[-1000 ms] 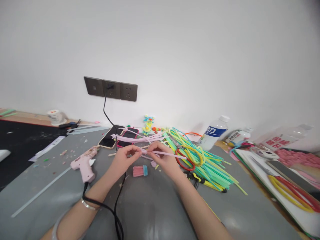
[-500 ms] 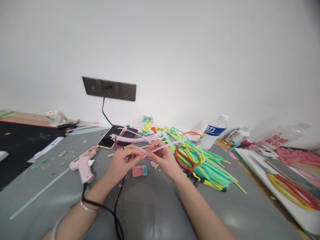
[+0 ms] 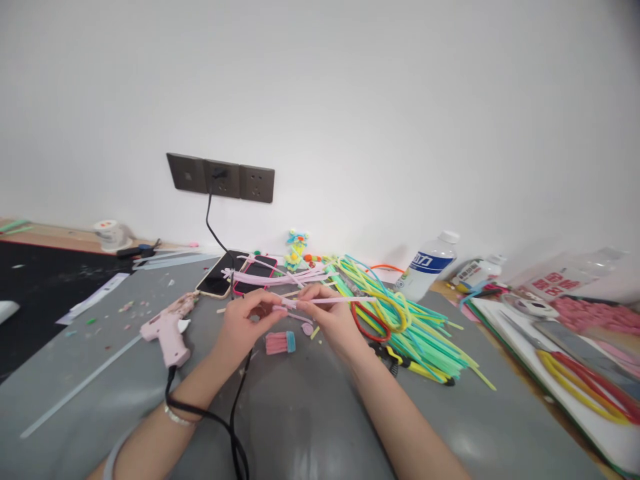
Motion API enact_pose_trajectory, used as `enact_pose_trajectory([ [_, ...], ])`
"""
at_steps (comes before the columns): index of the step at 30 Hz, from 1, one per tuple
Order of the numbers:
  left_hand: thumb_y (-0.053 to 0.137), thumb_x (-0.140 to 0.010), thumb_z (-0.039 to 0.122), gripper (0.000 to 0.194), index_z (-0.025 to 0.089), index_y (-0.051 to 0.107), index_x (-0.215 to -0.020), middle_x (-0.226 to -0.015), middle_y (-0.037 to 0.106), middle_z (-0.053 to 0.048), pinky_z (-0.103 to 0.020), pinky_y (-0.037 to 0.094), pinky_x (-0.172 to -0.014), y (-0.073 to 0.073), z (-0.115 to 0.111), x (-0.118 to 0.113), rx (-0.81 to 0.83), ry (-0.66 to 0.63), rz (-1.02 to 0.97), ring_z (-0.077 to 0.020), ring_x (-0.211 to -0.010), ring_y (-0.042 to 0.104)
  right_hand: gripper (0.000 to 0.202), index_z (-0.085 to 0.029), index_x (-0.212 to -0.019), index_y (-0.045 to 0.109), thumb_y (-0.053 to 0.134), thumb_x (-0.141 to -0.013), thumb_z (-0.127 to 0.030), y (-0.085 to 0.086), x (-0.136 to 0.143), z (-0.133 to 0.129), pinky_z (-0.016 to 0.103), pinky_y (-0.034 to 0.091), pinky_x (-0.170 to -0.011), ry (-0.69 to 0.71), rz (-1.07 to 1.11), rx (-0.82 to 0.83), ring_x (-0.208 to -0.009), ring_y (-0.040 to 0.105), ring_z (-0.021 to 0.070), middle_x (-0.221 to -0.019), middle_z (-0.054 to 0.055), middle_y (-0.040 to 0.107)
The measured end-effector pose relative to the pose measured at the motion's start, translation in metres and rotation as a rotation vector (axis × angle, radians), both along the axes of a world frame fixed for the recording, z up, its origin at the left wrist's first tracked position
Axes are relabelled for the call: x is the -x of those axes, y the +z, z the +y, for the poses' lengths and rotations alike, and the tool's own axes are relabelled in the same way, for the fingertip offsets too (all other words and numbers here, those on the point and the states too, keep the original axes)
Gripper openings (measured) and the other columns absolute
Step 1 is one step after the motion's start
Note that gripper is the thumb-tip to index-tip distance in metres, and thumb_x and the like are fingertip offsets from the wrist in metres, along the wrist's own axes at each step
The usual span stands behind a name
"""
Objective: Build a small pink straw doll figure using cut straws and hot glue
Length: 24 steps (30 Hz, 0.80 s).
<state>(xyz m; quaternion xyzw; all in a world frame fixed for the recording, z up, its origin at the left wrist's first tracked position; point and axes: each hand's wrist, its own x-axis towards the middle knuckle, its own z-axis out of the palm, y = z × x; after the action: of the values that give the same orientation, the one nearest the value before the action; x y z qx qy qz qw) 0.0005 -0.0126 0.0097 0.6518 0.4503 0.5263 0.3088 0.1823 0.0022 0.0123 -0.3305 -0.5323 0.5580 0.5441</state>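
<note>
Holding: a pink stem (image 3: 353, 300), pinched between two hands just above the surface (image 3: 300, 413); its long free end points rightward, seen across the green stems (image 3: 433, 347).
Left hand (image 3: 250, 325): grip closed to a light pinch, thumb toward forefinger, on the inner end of the stem; the other fingers curl loosely.
Right hand (image 3: 333, 323): grip also closed, thumb and forefinger on the stem just beside the left fingertips, with the free length running out past the knuckles.
Coil (image 3: 307, 329): a small pale spiral under the hands, a strand leading from it toward the left fingertips; whether it joins the stem I cannot tell.
Fingertip step: seemingly shaping or joining the stem by hand, at the short stretch between the two pinches; the fingers hide the exact spot.
Next move: probably calls for the left pinch to steady the inner end while the right turns or feeds the free length, gently, since such a stem should bend easily and crease if forced.
Bundle (image 3: 277, 343): pink with a blue band, lying on the surface just nearer than the hands; neither hand touches it.
Glue gun (image 3: 167, 335): resting left of the hands, its cord (image 3: 215, 417) crossing the left forearm in view; worth minding if that arm shifts.
Loose stems (image 3: 270, 279): pink, lying across the phones (image 3: 214, 283) behind the hands.
</note>
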Motion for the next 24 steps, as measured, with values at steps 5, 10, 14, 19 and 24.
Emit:
enact_pose_trajectory([
  [5,0.072,-0.075,0.036,0.015,0.022,0.071,-0.079,-0.075,0.073,-0.001,-0.024,0.054,-0.056,0.0002,-0.0012,-0.0002,0.048,-0.033,-0.014,-0.0156,-0.064,0.065,0.016,-0.021,-0.070,0.068,0.080,-0.073,-0.031,-0.0012,0.0059,-0.0041,0.029,0.045,-0.069,0.042,-0.042,-0.032,-0.073,0.057,0.0162,-0.076,0.001,0.063],
  [10,0.072,-0.076,0.033,0.014,0.021,0.073,-0.083,-0.078,0.074,-0.002,-0.022,0.053,-0.052,-0.0019,-0.0006,0.0003,0.040,-0.041,-0.008,-0.0153,-0.063,0.066,0.019,-0.021,-0.069,0.066,0.080,-0.073,-0.033,-0.0025,0.0086,-0.0047,0.031,0.048,-0.073,0.062,0.004,-0.012,-0.077,0.061,0.0178,-0.080,0.002,0.064],
  [14,0.072,-0.078,0.029,0.012,0.019,0.073,-0.084,-0.081,0.076,-0.003,-0.021,0.055,-0.054,-0.0058,0.0015,0.0008,-0.041,-0.055,-0.011,-0.0149,-0.066,0.067,0.021,-0.020,-0.068,0.065,0.079,-0.074,-0.034,-0.0017,0.0086,-0.0047,0.032,0.049,-0.076,0.088,-0.012,-0.012,-0.081,0.063,0.0187,-0.084,0.003,0.068],
  [19,0.073,-0.078,0.025,0.007,0.019,0.073,-0.082,-0.080,0.076,-0.002,-0.021,0.058,-0.061,-0.0064,0.0019,0.0000,-0.103,-0.067,-0.013,-0.0146,-0.069,0.069,0.021,-0.019,-0.068,0.065,0.079,-0.074,-0.034,-0.0020,0.0081,-0.0038,0.032,0.050,-0.076,0.100,-0.013,-0.017,-0.079,0.064,0.0176,-0.084,0.003,0.070],
  [24,0.071,-0.078,0.026,0.009,0.019,0.075,-0.084,-0.081,0.077,-0.003,-0.021,0.058,-0.060,-0.0048,0.0001,0.0002,-0.078,-0.092,-0.031,-0.0148,-0.068,0.069,0.021,-0.019,-0.068,0.064,0.079,-0.074,-0.031,-0.0013,0.0071,-0.0031,0.030,0.051,-0.074,0.105,-0.016,-0.013,-0.074,0.064,0.0158,-0.079,0.001,0.069],
])
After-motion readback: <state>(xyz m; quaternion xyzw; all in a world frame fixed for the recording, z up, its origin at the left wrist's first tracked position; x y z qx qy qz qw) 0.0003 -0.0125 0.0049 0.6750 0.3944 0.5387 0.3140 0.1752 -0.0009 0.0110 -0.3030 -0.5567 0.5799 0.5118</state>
